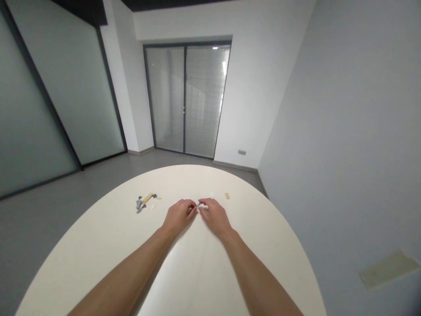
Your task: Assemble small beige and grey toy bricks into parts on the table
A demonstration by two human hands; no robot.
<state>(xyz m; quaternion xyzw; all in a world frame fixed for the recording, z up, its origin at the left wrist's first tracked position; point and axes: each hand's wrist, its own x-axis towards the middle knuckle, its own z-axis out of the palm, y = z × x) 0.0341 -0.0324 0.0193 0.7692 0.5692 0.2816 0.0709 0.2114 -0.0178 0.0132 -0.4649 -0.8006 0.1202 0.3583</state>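
Note:
My left hand (179, 215) and my right hand (213, 215) meet over the middle of the white round table (197, 180). Between their fingertips is a small blue-grey piece (198, 205), thin and slanted, too small to identify further. Both hands pinch it, the left at its lower end and the right at its upper end. Left of my left hand lies a loose group of small parts: a tan bar (147, 198), a grey piece (138, 204) and several dark bits. A flat tan piece (227, 196) lies beyond my right hand.
Small pale bits (153, 206) lie beside the group of parts. The table's curved far edge (187, 165) runs beyond my hands. A grey wall (345, 131) stands on the right, with a strip of tape (390, 270). Glass doors (186, 101) with blinds stand at the back.

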